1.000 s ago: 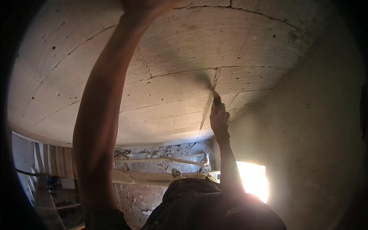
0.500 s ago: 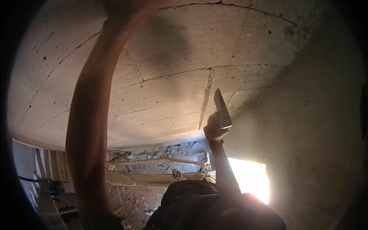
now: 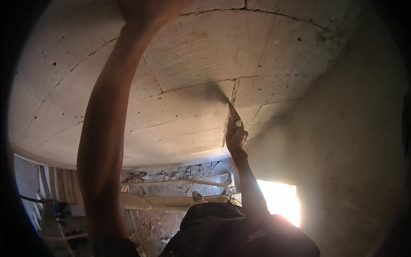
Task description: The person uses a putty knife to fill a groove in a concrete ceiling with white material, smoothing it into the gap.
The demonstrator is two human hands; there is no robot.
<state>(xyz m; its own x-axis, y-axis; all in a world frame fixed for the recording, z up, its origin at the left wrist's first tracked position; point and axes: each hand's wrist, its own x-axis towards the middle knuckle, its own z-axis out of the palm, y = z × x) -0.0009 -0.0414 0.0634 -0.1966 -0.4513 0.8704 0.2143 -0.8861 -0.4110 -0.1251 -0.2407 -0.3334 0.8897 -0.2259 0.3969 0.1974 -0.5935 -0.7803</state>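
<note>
My right hand (image 3: 236, 138) is wrapped round the handle of a putty knife (image 3: 233, 116) with a wide flat blade. The blade stands edge-on at a vertical joint (image 3: 234, 91) in the pale block wall (image 3: 192, 55), and looks to be touching it. A dark shadow falls on the wall just left of the blade. My left arm is raised high, with my left hand (image 3: 150, 10) at the top edge of the view; its fingers lie outside the picture, so what it holds or touches is hidden.
A plain plastered wall (image 3: 351, 141) meets the block wall on the right, with a bright opening (image 3: 278, 199) low in it. Below me are wooden planks (image 3: 162, 200) over rubble (image 3: 158, 222). A dark blue power tool (image 3: 61, 210) is at the lower left.
My right hand has turned the putty knife and brought its blade up to the joint, slightly left. The joint now looks lighter. My left arm has shifted slightly right.
</note>
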